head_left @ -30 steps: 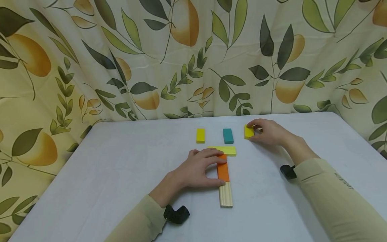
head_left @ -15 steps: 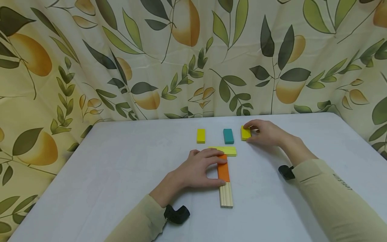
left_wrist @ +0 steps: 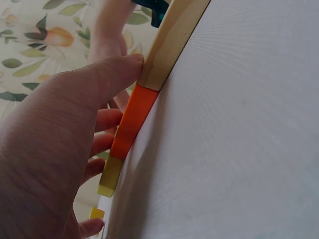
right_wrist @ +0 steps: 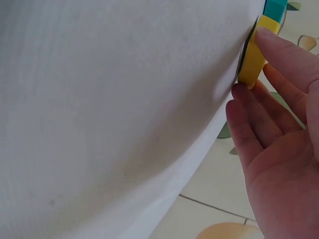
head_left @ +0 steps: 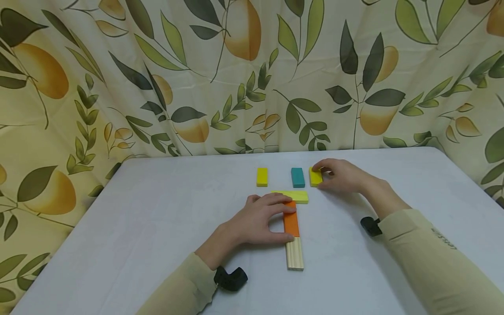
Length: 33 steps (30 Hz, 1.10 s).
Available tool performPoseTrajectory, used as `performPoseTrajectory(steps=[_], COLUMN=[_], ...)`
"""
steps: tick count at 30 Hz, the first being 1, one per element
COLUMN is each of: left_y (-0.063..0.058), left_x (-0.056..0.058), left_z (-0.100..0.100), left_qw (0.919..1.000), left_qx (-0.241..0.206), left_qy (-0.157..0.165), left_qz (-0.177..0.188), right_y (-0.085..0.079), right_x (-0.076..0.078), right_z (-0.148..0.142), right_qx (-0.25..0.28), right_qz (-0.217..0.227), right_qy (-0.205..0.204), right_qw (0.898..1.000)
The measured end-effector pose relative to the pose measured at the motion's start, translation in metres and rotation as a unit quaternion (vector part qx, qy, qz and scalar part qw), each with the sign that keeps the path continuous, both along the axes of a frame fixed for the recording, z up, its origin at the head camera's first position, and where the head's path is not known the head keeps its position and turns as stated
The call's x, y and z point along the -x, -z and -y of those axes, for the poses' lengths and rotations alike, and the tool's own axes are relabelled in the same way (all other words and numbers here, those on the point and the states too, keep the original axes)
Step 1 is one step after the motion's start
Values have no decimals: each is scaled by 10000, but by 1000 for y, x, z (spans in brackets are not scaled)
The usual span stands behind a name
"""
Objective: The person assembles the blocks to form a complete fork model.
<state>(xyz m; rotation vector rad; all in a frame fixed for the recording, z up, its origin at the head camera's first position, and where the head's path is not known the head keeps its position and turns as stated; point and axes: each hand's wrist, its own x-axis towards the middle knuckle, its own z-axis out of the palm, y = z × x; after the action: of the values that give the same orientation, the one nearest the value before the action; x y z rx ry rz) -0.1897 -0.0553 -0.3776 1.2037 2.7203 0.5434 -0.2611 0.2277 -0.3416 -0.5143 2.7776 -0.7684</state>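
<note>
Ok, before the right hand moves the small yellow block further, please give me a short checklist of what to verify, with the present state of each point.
1. Right hand pinches the small yellow wooden block between thumb and fingers: ok.
2. That block lies flat on the white table: ok.
3. Gap between it and the teal rectangular block: cannot tell, they look very close.
4. Left hand grips the orange rectangular block, steadying the line: ok.
5. Orange block meets the plain grooved wooden block end to end: ok.
6. Long lime-yellow bar lies across the orange block's far end: ok.
</note>
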Motion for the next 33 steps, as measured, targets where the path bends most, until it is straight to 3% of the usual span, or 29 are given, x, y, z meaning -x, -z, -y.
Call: performPoseTrajectory(steps=[33], left_y=[0], left_x=[1], left_z=[0], left_qw=[10000], left_qx=[8], left_qy=[6], left_qz=[1], right_y=[-3], right_x=[-9], right_z=[11], right_qx=[-55], right_qz=[-87], right_qy=[-367], right_qw=[9993])
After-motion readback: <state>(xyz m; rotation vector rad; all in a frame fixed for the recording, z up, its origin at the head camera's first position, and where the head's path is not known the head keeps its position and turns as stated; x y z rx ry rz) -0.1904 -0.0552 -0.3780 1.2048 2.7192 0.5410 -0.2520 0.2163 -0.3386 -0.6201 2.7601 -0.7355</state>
